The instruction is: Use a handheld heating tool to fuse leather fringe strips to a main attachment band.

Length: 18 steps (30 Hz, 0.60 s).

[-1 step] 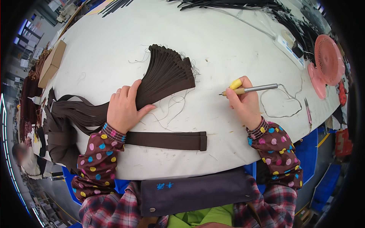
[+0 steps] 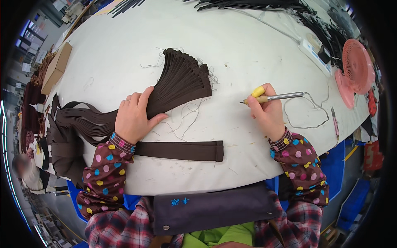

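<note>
My left hand [image 2: 134,115] lies flat, fingers apart, on a fanned stack of dark brown webbing straps [image 2: 182,80]. The straps run left across the white table [image 2: 248,53] and hang over its left edge. My right hand [image 2: 269,111] grips a pen-like corded tool [image 2: 273,98] with a yellow grip and metal shaft. Its tip points left toward the fan of strap ends, a short gap away. A single brown strap [image 2: 182,151] lies flat near the front edge, between my forearms. Loose threads trail around the strap ends.
A pink desk fan [image 2: 355,66] stands at the right edge, with a white power strip [image 2: 314,49] behind it. A cardboard box [image 2: 56,68] sits at the far left. Black straps [image 2: 256,5] are piled along the far edge. Small snips [image 2: 334,120] lie at the right.
</note>
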Motion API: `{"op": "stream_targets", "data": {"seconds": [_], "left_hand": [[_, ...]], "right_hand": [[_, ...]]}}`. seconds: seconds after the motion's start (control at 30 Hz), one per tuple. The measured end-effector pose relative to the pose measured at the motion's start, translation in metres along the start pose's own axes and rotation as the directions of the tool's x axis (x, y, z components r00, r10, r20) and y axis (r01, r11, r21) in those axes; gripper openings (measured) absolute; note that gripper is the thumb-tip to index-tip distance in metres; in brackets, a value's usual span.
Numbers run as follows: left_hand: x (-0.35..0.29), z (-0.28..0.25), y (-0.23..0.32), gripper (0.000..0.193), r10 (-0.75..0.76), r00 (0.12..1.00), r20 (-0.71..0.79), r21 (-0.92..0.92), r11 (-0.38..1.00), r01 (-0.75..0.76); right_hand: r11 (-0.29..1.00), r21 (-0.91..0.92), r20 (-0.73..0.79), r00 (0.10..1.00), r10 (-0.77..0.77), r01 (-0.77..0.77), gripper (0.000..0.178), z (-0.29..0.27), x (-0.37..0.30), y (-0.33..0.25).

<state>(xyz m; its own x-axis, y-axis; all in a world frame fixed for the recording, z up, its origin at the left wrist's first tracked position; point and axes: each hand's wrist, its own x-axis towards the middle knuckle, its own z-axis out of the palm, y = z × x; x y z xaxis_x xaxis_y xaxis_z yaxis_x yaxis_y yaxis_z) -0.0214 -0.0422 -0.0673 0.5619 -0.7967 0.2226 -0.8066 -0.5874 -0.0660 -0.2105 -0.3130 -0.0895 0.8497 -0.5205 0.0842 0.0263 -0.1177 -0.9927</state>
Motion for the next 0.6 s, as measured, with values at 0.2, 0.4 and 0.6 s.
{"op": "stream_targets", "data": {"seconds": [0.2,0.4,0.6], "left_hand": [[-0.019,-0.001,-0.029,0.076,0.148,0.987,-0.064,0.001,0.989,-0.148],[-0.019,-0.018,-0.029,0.085,0.096,0.992,0.083,-0.12,0.989,-0.086],[0.014,-0.012,0.027,0.079,0.094,0.994,0.055,-0.098,0.991,-0.089]], "right_hand": [[1.0,0.022,-0.039,0.999,-0.009,0.01,0.015,0.002,0.0,0.0],[0.999,-0.011,0.039,0.998,-0.046,0.046,0.017,0.013,0.006,-0.005],[0.993,-0.046,0.092,0.99,-0.106,0.11,0.019,0.026,0.015,-0.018]]}}
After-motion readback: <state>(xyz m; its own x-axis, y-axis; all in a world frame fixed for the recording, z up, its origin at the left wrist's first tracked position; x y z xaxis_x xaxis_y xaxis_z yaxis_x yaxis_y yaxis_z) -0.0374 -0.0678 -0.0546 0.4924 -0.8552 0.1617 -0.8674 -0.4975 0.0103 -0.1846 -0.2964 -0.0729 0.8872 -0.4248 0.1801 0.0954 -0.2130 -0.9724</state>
